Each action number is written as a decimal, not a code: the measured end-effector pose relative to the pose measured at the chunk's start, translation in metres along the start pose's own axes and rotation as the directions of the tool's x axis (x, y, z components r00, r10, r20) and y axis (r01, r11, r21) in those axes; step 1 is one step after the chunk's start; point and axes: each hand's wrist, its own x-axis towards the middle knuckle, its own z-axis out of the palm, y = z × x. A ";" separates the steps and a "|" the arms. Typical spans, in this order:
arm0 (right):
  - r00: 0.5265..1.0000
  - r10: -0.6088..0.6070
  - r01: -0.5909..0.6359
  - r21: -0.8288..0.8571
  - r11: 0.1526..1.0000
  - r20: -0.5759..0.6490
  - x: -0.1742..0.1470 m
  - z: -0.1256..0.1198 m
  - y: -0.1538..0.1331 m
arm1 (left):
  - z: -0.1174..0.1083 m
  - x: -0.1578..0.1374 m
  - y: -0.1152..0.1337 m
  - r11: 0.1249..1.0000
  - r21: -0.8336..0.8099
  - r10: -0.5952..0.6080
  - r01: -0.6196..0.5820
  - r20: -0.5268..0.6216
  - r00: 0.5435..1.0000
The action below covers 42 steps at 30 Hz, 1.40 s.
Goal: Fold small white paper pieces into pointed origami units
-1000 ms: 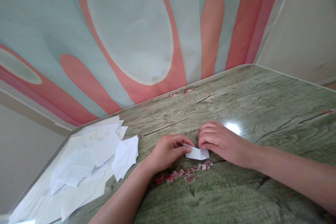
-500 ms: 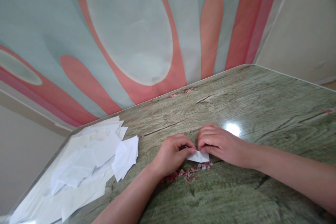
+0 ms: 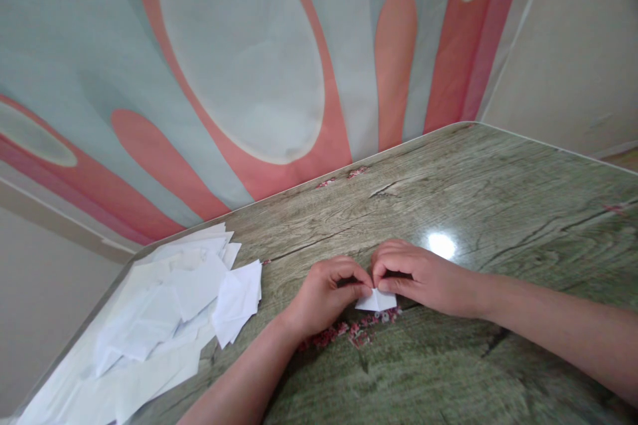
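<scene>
A small folded piece of white paper is held between my two hands, just above or on the wood-patterned table. My left hand pinches its left upper part between thumb and forefinger. From the other side, my right hand grips the upper right part the same way, and the fingertips of both hands nearly meet. A crease runs down the paper's middle. Its upper edge is partly hidden by the fingers.
On the left of the table lies a large spread of loose white paper sheets. A smaller stack of white paper pieces sits at its right edge. Behind the table stands a wall covering with coral and grey shapes.
Both hands have shifted slightly at the fingertips, which have come closer together. The folded paper shows a little more of its face. The view has moved slightly.
</scene>
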 end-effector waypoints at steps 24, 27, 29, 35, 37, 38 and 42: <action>0.962 0.112 -0.171 0.230 0.958 0.248 0.000 -0.011 -0.008 | -0.003 0.000 0.004 0.952 -0.289 -0.066 0.102 0.129 0.989; 0.943 0.156 -0.243 0.291 0.925 0.293 0.000 -0.014 -0.009 | -0.005 -0.001 0.003 0.922 -0.341 -0.126 0.182 0.180 0.976; 0.932 0.196 -0.297 0.334 0.895 0.305 -0.001 -0.015 -0.009 | -0.007 -0.002 0.002 0.899 -0.363 -0.173 0.244 0.219 0.960; 0.917 0.254 -0.370 0.415 0.831 0.308 0.000 -0.018 -0.011 | -0.013 -0.005 0.002 0.846 -0.387 -0.288 0.367 0.248 0.925; 0.918 0.257 -0.370 0.424 0.827 0.301 0.001 -0.018 -0.010 | -0.012 -0.006 0.002 0.830 -0.393 -0.311 0.395 0.261 0.914; 0.919 0.260 -0.372 0.432 0.821 0.297 0.001 -0.018 -0.008 | -0.012 -0.006 0.002 0.817 -0.404 -0.323 0.411 0.271 0.907; 0.928 0.340 -0.368 0.505 0.781 0.151 0.002 -0.014 0.005 | -0.013 -0.004 -0.002 0.723 -0.580 -0.340 0.375 0.173 0.924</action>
